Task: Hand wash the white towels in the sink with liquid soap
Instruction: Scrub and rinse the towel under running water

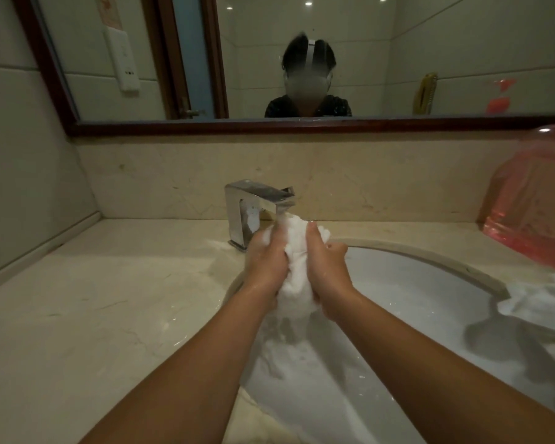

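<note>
A bunched white towel (297, 267) is squeezed between both hands just under the spout of the chrome faucet (253, 206), above the white sink (430, 283). My left hand (266, 257) grips its left side and my right hand (326, 264) grips its right side, both wet with suds. The towel's lower end trails down toward foamy water (289, 347) in the basin. A second white towel (545, 302) lies on the sink's right rim.
A large pink bottle of liquid (532, 200) stands on the beige counter (93, 299) at the right. A wood-framed mirror (302, 59) hangs behind the faucet and reflects a person. The tiled wall closes in on the left.
</note>
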